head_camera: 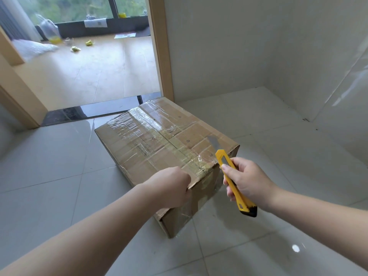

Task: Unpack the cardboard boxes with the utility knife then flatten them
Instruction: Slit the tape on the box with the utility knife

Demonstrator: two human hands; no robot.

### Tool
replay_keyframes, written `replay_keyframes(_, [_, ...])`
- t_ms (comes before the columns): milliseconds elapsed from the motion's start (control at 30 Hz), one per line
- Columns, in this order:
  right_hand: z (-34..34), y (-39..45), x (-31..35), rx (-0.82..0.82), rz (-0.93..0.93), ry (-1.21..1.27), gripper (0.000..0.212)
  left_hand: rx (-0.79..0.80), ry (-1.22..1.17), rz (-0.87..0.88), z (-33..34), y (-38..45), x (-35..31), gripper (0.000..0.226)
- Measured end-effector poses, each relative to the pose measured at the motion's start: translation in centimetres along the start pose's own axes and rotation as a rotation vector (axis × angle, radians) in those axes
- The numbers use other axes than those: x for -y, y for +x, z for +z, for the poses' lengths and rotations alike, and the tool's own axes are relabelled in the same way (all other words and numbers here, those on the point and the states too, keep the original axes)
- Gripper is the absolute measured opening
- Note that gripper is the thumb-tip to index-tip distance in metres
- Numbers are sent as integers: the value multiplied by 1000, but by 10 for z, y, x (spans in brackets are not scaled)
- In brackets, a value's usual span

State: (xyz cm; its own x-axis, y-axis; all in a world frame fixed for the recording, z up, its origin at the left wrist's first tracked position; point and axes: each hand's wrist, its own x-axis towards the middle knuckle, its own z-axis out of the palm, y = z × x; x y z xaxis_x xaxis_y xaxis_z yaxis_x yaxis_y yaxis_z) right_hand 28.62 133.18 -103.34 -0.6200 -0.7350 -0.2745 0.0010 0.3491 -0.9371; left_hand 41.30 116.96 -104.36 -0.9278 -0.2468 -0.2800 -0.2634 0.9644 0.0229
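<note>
From the head camera, the sealed cardboard box [159, 144] sits on the tiled floor [49, 156] just inside a doorway, turned at an angle, one corner toward the person and its far end by the door frame [161, 46]. What the cut turns on is the taped centre seam [159, 134]: it runs along the box's long axis, from the near top edge, between the two hands, away and up-left toward the doorway. The seam's near end lies just left of the utility knife [233, 176] and below the blade [212, 142], which is extended and hovers over the right part of the lid, apparently not yet in the tape (the blade is blurred, so contact cannot be ruled out). The right hand [247, 182] is the nearer one to that starting point; its grip is wrapped round the yellow handle, thumb laid along the top by the slider, blade pointing away and slightly left, dark butt end toward the person. The left hand [171, 188] has its grip curled over the near top edge of the box beside the seam, knuckles up, forearm reaching in from the lower left, seemingly bracing the box. To my judgement the knife needs a short shift left and down to meet the seam, then a push away along it, the left hand keeping clear.
</note>
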Motion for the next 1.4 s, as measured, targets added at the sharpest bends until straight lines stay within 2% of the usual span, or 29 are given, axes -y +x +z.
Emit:
replay_keyframes(167, [4, 16, 15, 24, -11, -37, 21, 59, 74, 64, 2, 1, -8, 14])
replay_keyframes(367, [9, 33, 33, 12, -46, -45, 13, 103, 99, 198, -9, -14, -22, 19])
replay_keyframes(500, [16, 40, 42, 7, -93, -77, 10, 154, -15, 343, -1, -29, -40, 26])
replay_keyframes(567, [20, 42, 44, 15, -108, -91, 9, 158, -130, 351, 0, -31, -35, 32])
replay_keyframes(633, [25, 44, 44, 20, -111, -93, 10, 162, -231, 286, -3, -30, -24, 37])
replay_keyframes(733, [31, 44, 44, 37, -110, -99, 10, 92, -212, 161, -4, -24, -4, 35])
replay_keyframes(833, [34, 45, 46, 48, -137, -165, 11, -101, -176, -50, 2, -11, 28, 25])
replay_keyframes(967, [39, 54, 56, 81, -156, -337, 11, -330, -313, -393, 9, 4, 94, 25])
replay_keyframes(1067, [45, 63, 70, 94, -183, -462, 16, -409, -373, -650, 17, 12, 144, 50])
replay_keyframes(1167, [51, 68, 84, 90, -249, -585, 18, -428, -517, -834, 25, 19, 178, 62])
replay_keyframes(1233, [53, 70, 92, 91, -272, -651, 17, -408, -556, -840, 26, 23, 188, 58])
replay_keyframes(1333, [60, 73, 99, 101, -274, -713, 16, -426, -525, -770, 23, 25, 193, 35])
replay_keyframes(1400, [67, 75, 101, 95, -275, -737, 15, -460, -531, -769, 25, 22, 194, 36])
